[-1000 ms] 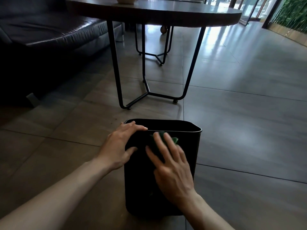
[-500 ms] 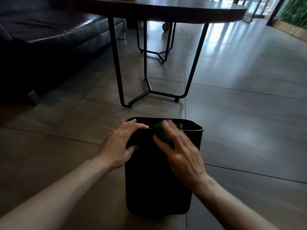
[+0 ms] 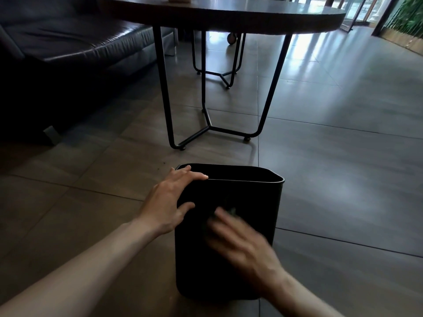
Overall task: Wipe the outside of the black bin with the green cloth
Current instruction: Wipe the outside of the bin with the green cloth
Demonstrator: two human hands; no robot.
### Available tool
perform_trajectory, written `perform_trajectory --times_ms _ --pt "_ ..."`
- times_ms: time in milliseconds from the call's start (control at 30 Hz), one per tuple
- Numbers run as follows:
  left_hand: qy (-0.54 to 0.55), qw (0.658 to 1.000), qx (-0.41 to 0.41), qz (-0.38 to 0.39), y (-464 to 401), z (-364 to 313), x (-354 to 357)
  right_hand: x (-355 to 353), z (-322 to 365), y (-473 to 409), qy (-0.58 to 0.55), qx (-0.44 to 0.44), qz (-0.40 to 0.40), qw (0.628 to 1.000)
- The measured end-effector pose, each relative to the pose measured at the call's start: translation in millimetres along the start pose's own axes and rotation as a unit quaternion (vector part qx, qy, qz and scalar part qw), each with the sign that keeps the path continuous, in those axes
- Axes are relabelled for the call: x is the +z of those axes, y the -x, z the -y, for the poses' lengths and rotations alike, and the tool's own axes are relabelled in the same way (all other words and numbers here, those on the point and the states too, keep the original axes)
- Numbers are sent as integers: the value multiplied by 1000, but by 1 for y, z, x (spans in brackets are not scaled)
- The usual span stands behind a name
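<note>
Bin (image 3: 229, 255) upright on floor (image 3: 343, 179), near edge of view, between the two forearms; thin-walled black plastic by the look, open top, nothing visible inside; probably light and a bit flexible, so likely to slide or tip on the smooth tiles if pushed without bracing; walls look smooth, so a flat palm may slip; best hold looks like the rim or a top corner. Left hand (image 3: 171, 202) does that: fingers loosely spread over the near left corner of the rim, thumb against the near wall, bracing rather than clamping. Right hand (image 3: 242, 243) motion-blurred, fingers fairly straight and pressed flat on the near wall about mid-height; cloth (image 3: 231, 212) mostly hidden under those fingers, only a dark green scrap showing at the tips; soft, should follow the wall under palm pressure; cannot tell whether the thumb pinches it. Near wall is the face being wiped; far and side walls look harder to reach without turning the bin. Table (image 3: 217, 14) with black wire legs stands just beyond bin, apart from it; sofa (image 3: 80, 42) far left; neither blocks the hands; table legs could get in the way if the bin is shoved forward.
</note>
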State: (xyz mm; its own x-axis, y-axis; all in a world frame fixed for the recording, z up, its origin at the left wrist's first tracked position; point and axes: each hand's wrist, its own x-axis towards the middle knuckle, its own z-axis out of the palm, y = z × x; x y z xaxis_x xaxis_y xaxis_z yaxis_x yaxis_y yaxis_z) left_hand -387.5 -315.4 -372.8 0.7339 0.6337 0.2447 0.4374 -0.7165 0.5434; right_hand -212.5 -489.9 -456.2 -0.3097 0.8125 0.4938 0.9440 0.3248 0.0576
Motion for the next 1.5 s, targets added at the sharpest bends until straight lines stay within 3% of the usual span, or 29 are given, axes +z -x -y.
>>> perform_trajectory --times_ms 100,167,233,333,400,467,567,667,733,833,967,1033,1100,1167,1233,1300,1400,1500 --pt "-1 1000 0 -1 -1 0 1 -29 -30 -44 7 167 -88 982" --pt "2 1000 -4 0 -1 1 0 -26 -28 -56 22 190 -89 977" --pt "1 1000 -6 3 -1 1 0 -9 -12 -40 27 142 -59 988" --pt "1 1000 1 -1 -2 2 2 26 20 14 43 -26 32 998" --pt "4 1000 6 3 -2 3 2 35 31 39 99 -143 110 979" --pt "5 1000 6 2 0 4 1 31 28 43 99 -172 139 970" --pt "2 1000 0 3 0 5 1 4 2 19 7 -33 30 999" --pt "2 1000 -5 0 -2 5 1 -28 -33 -22 -5 147 -82 986" --pt "3 1000 -7 -1 -2 5 1 -35 -40 -39 4 202 -102 974" --pt "5 1000 -8 1 -2 4 1 -17 -20 -24 4 128 -79 989" --pt "4 1000 -1 -1 -1 3 0 20 21 31 38 -83 65 994" --pt "5 1000 6 -2 0 3 0 21 24 41 59 -134 112 983" --pt "7 1000 9 -1 1 2 0 8 11 31 33 -85 72 993" --pt "5 1000 4 -2 0 2 0 -12 -12 8 -1 28 -3 1000" --pt "1 1000 2 -2 -1 1 -1 -29 -32 -19 -2 133 -71 989" --pt "3 1000 0 -3 -1 1 -1 -36 -36 -38 9 184 -91 979" --pt "6 1000 -1 0 -2 -1 -1 -20 -20 -27 16 142 -68 987" --pt "5 1000 3 -1 -2 -1 -1 8 14 16 16 23 9 1000"
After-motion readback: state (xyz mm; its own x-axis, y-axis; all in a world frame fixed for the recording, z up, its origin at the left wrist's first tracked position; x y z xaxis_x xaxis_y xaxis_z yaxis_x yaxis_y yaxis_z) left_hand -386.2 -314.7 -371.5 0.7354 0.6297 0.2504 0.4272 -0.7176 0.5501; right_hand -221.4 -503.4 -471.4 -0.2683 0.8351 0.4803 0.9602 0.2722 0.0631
